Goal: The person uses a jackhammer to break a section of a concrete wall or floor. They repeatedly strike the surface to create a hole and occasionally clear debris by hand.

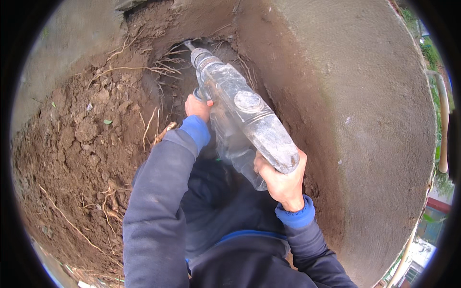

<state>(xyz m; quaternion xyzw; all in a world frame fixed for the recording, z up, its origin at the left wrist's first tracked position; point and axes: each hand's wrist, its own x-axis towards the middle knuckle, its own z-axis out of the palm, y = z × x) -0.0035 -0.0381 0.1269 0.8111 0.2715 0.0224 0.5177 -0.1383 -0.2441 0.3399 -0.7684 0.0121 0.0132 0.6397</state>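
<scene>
A dusty grey demolition hammer (240, 103) slants across the middle of the head view, its front end pointing up and to the left. My left hand (198, 107) is closed round the side handle near the front. At the back end, my right hand (283, 176) wraps the rear grip, fingers curled under the body. The metal chisel bit (189, 45) reaches into a dark hollow in the soil; its tip is hard to make out there. Thin roots (168, 69) stick out of the earth beside the bit.
Loose brown soil (86, 129) with clods and roots slopes up on the left. A rough grey concrete wall (384, 120) curves along the right side, close to my right arm. Beyond its edge are green plants and a pale bent pipe (442, 125).
</scene>
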